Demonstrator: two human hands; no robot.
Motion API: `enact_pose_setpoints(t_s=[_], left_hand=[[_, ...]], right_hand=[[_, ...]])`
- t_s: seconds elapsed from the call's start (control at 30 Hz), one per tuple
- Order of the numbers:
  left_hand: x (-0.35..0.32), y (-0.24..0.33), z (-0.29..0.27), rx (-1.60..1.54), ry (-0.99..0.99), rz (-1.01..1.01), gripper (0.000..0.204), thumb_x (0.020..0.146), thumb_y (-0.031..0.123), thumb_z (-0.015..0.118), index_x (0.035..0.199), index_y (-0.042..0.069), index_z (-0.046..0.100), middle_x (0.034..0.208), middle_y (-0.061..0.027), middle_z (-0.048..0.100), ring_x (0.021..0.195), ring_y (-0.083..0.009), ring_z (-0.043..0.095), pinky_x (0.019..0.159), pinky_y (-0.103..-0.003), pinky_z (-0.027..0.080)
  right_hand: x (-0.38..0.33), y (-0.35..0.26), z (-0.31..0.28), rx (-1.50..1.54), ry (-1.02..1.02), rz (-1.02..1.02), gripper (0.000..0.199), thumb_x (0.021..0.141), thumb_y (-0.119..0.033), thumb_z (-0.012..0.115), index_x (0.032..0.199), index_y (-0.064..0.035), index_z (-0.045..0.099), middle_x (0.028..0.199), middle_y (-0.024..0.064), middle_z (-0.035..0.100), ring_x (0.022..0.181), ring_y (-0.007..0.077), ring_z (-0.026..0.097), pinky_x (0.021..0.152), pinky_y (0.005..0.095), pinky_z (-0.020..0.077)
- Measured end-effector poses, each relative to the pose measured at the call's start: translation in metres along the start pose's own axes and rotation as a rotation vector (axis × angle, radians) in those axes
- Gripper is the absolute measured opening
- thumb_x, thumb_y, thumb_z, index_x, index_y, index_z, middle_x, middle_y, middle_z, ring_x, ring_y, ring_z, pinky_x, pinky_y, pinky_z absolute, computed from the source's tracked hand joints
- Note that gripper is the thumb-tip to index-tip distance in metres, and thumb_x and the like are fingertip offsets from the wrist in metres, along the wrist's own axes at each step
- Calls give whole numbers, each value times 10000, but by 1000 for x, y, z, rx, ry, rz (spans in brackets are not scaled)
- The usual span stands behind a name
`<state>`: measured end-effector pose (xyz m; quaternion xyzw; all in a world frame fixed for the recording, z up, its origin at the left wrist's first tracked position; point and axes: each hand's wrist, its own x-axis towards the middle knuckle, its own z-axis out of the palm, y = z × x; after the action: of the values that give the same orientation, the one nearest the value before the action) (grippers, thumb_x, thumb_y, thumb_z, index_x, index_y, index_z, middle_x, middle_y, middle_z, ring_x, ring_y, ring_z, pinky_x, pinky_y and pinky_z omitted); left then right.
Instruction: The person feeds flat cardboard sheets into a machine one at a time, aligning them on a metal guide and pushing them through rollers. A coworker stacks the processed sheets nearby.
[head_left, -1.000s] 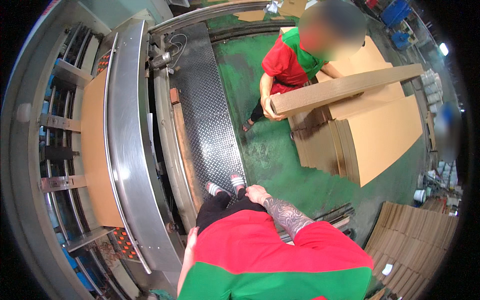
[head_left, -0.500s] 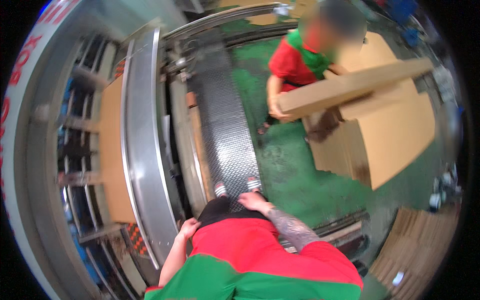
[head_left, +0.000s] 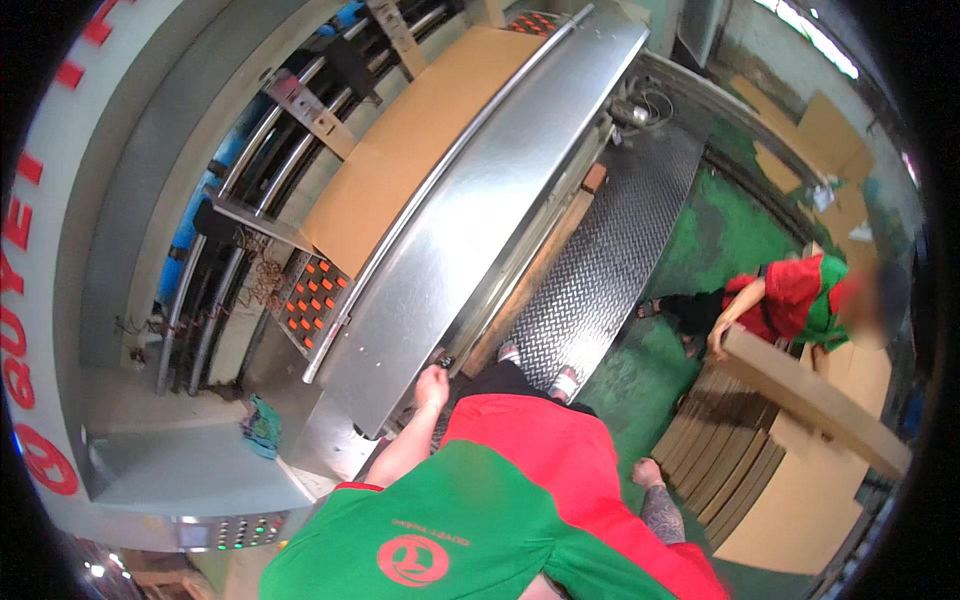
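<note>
My left hand [head_left: 432,387] hangs by the near end of the long metal table [head_left: 480,210], its fingers curled, with no object visible in it. A small dark part shows just beyond its fingertips; whether they touch, I cannot tell. Out to the right, my right hand [head_left: 647,472] is loosely closed, nothing seen in it. It is nearest to a stack of folded cardboard [head_left: 715,430]. A brown cardboard sheet [head_left: 430,140] lies on the machine bed behind the metal table's rail.
A co-worker [head_left: 790,300] at the right holds a long cardboard bundle [head_left: 810,395] over flat cardboard [head_left: 800,530]. A tread-plate walkway [head_left: 620,230] runs along the table beside green floor [head_left: 625,370]. A button panel [head_left: 240,533] and a teal cloth [head_left: 262,428] are at lower left.
My view has turned left toward the machine, so the co-worker now appears farther right and lower. My right hand has swung from before my body out to the right. The bundle stays in the co-worker's hands.
</note>
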<state>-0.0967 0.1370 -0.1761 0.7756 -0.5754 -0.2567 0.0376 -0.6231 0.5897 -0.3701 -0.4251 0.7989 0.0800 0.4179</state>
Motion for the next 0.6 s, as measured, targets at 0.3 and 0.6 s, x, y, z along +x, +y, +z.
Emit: enact_pose_setpoints(t_s=[0.3,0.6], left_hand=[[53,-83,-17,-61,261,-150,613,889,310,824,1410,122,561,1554,-207,443,1448,-413,440,1187,-517,404],[101,-92,-26,-16,30,-138,1145,807,585,862,1709,232,250,1753,-271,147,1632,-442,146,1228,-764,180]], right_hand=[[103,-357,-196,343,203,-219,417,1013,-370,591,1181,-18,738,1186,262,740,1163,450,685,1008,520,538],[80,-490,-235,3,119,-409,395,978,-355,662,1183,-27,741,1156,260,734,1096,450,694,976,504,553]])
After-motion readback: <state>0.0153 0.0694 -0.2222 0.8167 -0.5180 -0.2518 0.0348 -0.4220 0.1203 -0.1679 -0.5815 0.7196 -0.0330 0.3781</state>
